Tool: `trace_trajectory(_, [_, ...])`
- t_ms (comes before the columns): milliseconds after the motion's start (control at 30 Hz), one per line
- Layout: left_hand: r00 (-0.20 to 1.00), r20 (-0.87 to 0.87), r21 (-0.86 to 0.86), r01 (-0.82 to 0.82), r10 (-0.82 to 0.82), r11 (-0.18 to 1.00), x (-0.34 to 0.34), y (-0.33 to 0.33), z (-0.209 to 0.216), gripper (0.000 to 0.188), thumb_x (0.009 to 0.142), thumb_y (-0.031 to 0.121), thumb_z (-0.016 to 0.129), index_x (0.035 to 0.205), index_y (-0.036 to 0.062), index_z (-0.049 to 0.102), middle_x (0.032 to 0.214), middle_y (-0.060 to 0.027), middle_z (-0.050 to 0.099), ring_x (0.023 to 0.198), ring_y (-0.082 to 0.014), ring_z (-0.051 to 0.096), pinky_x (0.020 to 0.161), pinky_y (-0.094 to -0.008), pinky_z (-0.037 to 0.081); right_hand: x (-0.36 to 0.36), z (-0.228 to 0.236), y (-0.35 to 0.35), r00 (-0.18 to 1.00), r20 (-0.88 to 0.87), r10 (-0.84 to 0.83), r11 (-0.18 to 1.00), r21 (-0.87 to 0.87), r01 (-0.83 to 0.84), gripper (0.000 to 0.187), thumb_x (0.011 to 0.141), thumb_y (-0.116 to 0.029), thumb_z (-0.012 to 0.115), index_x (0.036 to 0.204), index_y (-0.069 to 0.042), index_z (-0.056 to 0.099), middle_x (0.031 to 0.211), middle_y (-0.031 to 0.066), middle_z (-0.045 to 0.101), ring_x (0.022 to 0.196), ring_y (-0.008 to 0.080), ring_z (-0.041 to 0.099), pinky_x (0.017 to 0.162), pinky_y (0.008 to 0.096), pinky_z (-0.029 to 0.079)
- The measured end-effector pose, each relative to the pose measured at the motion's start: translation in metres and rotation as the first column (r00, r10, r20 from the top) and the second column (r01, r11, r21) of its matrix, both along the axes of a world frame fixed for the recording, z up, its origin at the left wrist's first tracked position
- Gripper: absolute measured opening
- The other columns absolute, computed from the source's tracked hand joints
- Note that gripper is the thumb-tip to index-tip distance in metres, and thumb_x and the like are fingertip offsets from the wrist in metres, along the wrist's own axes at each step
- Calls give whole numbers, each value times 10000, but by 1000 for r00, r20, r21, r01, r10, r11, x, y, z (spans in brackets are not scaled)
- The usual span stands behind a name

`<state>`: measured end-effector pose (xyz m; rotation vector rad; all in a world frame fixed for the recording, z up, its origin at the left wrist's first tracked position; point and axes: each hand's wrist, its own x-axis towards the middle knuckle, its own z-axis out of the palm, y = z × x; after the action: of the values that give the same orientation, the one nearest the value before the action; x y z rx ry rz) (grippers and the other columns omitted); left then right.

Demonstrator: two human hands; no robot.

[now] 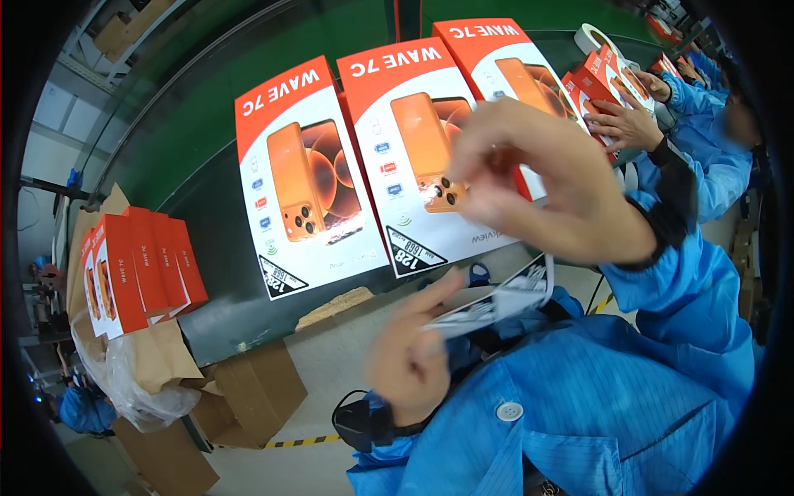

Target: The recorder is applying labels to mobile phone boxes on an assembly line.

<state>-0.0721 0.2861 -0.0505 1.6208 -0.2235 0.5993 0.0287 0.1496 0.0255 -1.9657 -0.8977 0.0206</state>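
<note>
Three phone boxes lie side by side before me, white with an orange-red end and a phone pictured on top: a left box, a middle box and a right box. Black triangular labels mark the near corners of the left and middle ones. The right box's near part is hidden behind my right hand, blurred above it with fingers curled into a pinch; what they hold, if anything, does not show. Below the middle box, my left hand grips a strip of black-and-white stickers, also smeared by motion.
The boxes rest on a dark green bench with a worn front edge. More red boxes stand at the left by brown paper and clear plastic. An open carton sits below. At right, a co-worker's hands touch boxes near a white tape roll.
</note>
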Motion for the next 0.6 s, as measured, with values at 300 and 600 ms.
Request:
trace_trajectory(300, [973,-182,-569,16,-145,822,-2,-9,21,602,794,389,545,1114,-71,324,1032,-117,485,896,-126,474,737,-249,402,-24,9,-31,699,-666,261,953,293,-77,345,797,-83,549,1108,28,448,965,89,547,830,110,539,669,241,459])
trace_trajectory(600, [953,-303,-334,-109,3,936,-9,-27,33,333,772,102,571,1034,-61,447,935,-109,546,817,-138,512,720,-246,406,-49,-1,-29,882,463,-82,994,-25,105,334,634,-79,665,942,-24,548,817,89,517,707,208,513,600,298,395])
